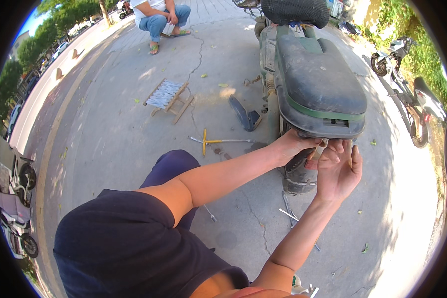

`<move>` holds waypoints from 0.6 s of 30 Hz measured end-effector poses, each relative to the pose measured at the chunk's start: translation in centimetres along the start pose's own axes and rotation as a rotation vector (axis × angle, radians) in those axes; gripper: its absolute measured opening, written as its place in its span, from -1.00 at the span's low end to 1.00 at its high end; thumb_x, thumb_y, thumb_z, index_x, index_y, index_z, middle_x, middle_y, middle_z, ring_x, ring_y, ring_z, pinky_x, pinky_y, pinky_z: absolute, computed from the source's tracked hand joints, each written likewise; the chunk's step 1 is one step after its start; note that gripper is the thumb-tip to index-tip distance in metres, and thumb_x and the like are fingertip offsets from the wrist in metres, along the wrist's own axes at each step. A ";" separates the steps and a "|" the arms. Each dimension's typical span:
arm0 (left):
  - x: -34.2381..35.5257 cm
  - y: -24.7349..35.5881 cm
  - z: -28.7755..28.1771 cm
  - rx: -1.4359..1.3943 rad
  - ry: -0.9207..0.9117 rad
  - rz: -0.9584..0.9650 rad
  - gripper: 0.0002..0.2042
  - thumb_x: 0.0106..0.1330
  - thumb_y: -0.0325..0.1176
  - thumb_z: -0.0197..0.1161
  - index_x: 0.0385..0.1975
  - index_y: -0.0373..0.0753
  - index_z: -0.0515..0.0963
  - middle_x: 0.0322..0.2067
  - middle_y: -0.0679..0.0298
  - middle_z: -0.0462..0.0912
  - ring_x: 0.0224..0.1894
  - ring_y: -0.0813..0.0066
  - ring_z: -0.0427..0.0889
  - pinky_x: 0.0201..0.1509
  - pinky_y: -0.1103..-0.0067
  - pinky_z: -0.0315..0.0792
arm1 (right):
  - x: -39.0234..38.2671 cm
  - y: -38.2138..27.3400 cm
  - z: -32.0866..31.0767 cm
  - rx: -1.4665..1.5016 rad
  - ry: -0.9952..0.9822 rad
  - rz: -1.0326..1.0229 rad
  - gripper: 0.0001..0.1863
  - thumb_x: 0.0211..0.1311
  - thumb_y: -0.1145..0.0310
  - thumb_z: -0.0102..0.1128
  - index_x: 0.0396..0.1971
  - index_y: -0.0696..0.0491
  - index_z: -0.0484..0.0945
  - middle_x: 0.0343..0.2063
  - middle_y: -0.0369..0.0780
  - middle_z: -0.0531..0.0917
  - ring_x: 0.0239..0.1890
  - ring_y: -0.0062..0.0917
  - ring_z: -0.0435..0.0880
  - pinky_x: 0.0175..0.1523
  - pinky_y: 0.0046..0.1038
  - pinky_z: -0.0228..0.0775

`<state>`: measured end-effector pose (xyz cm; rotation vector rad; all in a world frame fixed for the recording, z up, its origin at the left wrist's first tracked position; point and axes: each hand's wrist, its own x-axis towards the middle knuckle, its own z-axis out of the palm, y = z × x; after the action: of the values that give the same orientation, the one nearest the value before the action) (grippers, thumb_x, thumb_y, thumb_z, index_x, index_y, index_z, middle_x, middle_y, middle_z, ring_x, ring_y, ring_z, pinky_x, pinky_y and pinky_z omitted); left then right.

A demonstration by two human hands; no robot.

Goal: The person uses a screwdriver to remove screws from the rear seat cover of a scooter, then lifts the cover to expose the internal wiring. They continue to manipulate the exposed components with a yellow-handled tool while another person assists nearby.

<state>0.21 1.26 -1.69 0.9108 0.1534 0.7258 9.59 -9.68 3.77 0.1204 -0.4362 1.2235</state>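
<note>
A scooter with a dark seat (pixel 323 74) stands in front of me, its tail toward me. Both hands reach up beneath the black tail edge (pixel 328 130). My left hand (pixel 295 146) is closed at the underside, with its fingertips partly hidden by the tail. Close beside it, my right hand (pixel 337 171) has its palm turned toward me and its fingers curled up against the underside. Whatever the fingers grip is hidden. Below the hands are a reddish rear light (pixel 311 164) and the dusty rear mudguard (pixel 300 185).
Left of the scooter lie a yellow-handled T-shaped wrench (pixel 204 142), a black plastic panel (pixel 244 115) and a folding stool (pixel 168 97). More metal tools (pixel 289 214) lie near my right forearm. Another person (pixel 161 20) squats at the far left. Parked scooters (pixel 417 104) line the right.
</note>
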 end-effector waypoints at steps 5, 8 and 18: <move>0.0 0.1 -0.1 -0.004 -0.012 0.022 -0.87 0.28 -0.46 0.33 -0.22 -0.30 0.60 -0.38 0.29 0.63 -0.48 0.54 0.56 -0.44 0.59 0.47 | -0.3 -0.2 -0.6 0.026 0.025 -0.010 -0.53 0.35 0.44 -0.03 0.21 0.33 0.25 -0.01 -0.08 0.47 -0.18 -0.45 0.42 -0.20 -0.50 0.34; 0.1 0.1 -0.6 0.011 -0.067 0.013 -0.83 0.31 -0.41 0.33 -0.16 -0.29 0.60 -0.28 0.23 0.63 -0.42 0.51 0.56 -0.35 0.57 0.47 | -0.5 -0.5 -1.2 -0.013 0.029 -0.016 -0.44 0.32 0.44 0.02 0.28 0.31 0.20 0.04 -0.07 0.46 -0.18 -0.49 0.45 -0.18 -0.52 0.37; 0.1 -0.2 -0.6 0.022 -0.070 -0.002 -0.77 0.29 -0.34 0.35 -0.12 -0.28 0.60 -0.22 0.26 0.67 -0.32 0.52 0.59 -0.30 0.58 0.46 | -0.5 0.1 -1.8 -0.166 0.028 -0.076 -0.40 0.31 0.41 0.05 0.30 0.33 0.20 0.09 -0.06 0.46 -0.16 -0.52 0.47 -0.12 -0.51 0.37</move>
<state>0.14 1.69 -2.21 0.9558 0.1001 0.6906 9.77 -9.54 1.94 -0.0221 -0.5025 1.1084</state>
